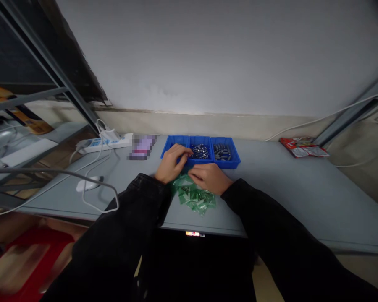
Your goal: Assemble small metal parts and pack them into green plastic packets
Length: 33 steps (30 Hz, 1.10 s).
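My left hand (172, 163) is at the front of the blue divided tray (234, 162), its thumb and fingertips pinched together beside the middle compartment. Whatever they hold is too small to make out. That middle compartment holds thin metal screws or pins (200, 152); grey cylindrical pieces (222, 152) fill the right one. The left compartment is partly behind my left hand. Just in front of the tray, my right hand (210, 177) is closed with its fingers curled in, and their tips are hidden. Beneath both hands lie small green plastic bags (195, 199), some with little metal parts inside.
Left of the tray are a pixelated purple object (143, 147), a white power strip (108, 143) with cables, and a white mouse-like device (88, 183). A red packet (302, 147) lies at the back right. A wall stands behind the grey table (277, 176).
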Tool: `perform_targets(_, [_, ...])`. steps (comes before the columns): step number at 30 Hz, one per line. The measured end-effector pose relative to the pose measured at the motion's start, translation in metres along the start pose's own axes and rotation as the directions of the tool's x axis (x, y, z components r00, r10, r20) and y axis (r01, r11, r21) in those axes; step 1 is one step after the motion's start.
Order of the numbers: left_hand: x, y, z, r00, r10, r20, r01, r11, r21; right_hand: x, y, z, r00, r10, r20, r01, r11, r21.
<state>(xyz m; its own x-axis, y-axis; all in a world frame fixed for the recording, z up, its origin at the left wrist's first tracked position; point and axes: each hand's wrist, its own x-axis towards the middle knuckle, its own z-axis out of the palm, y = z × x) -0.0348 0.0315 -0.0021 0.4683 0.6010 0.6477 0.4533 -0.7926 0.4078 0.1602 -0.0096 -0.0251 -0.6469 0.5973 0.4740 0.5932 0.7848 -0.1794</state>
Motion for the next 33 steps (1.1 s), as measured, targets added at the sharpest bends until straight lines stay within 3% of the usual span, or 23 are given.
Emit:
perform_targets(3, [-0.001, 0.003, -0.003, 1.0, 0.004, -0.008, -0.004, 1.0, -0.028, 0.0, 0.0, -0.001, 0.979, 0.02, -0.204, -0.03, 0.999, -0.045])
perform_targets(6, [-0.001, 0.007, -0.006, 0.997, 0.077, 0.012, -0.076, 0.994, -0.076, 0.002, -0.002, -0.004, 0.917, 0.07, -0.392, -0.092, 0.995, -0.039])
perform_targets(11, [0.0, 0.008, -0.003, 0.981, 0.196, -0.002, -0.196, 0.979, -0.054, 0.003, -0.002, -0.007, 0.82, 0.119, -0.559, -0.128, 0.992, 0.023])
perform_targets(18, [0.001, 0.007, 0.001, 0.973, 0.195, -0.123, -0.199, 0.98, -0.027, 0.003, -0.004, -0.01, 0.812, 0.172, -0.558, -0.13, 0.985, 0.113])
perform_targets(26, [0.0, 0.007, 0.001, 0.977, 0.161, -0.139, -0.167, 0.986, -0.028, 0.003, 0.001, -0.005, 0.87, 0.186, -0.457, -0.133, 0.98, 0.147])
perform_targets(33, [0.0, 0.0, 0.002, 0.982, 0.143, -0.125, -0.144, 0.99, 0.005, 0.004, 0.001, -0.009, 0.794, 0.197, -0.576, -0.113, 0.977, 0.179])
